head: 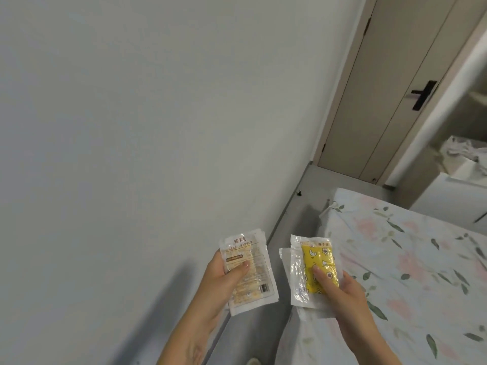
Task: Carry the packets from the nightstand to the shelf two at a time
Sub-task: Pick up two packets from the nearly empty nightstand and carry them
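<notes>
Item 1: white hand-warmer packet [247,270], lower centre of frame, printed face up, tilted. Held by left hand [224,280]: thumb pressed on front, fingers curled behind. A second white edge shows behind it, so poss. more than one pkt in this hand; cannot tell for sure.

Item 2: clear packet w/ yellow insert [313,270], lower centre-right, just beside item 1, not touching. Held by right hand [342,293]: thumb on the yellow part, fingers wrapped underneath. Extra white edges stick out behind and below; prob. a second pkt stacked, not certain.

Status: both hands loaded, pkts held in mid-air above the floor strip [297,206] between wall [131,127] and bed [408,259]. Judged mid-carry. Neither nightstand nor shelf in view, so no. of pkts already moved or left over cannot be told. Remaining for this load: reach shelf, set pkts down.

Surroundings: floral bedsheet at lower right; door [390,88] w/ black handle at upper right; white cabinet [448,198] at right edge.
</notes>
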